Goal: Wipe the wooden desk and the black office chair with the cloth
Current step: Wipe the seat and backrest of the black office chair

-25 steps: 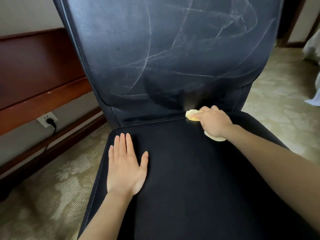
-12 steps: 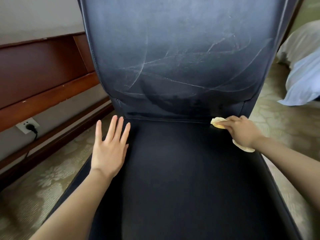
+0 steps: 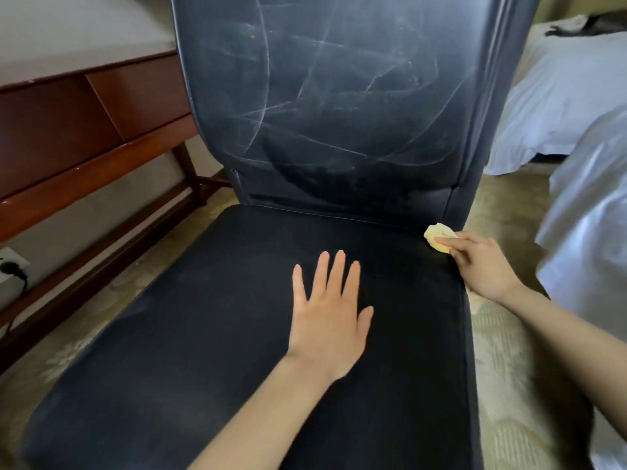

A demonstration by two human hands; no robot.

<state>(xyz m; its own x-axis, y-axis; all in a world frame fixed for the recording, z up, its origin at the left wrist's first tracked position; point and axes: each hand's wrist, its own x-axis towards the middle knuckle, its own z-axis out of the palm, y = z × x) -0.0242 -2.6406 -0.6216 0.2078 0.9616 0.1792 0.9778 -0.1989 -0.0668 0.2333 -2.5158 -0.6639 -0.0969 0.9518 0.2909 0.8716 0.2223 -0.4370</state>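
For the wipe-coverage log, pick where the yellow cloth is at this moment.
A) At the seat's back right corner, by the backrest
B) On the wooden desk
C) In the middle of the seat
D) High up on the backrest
A: the right hand pinches the cloth at the back right corner of the seat, just below the backrest, while the left hand lies flat mid-seat.

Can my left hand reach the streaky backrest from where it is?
Probably yes: the left hand lies flat on the seat, holding nothing, and nothing stands between it and the backrest.
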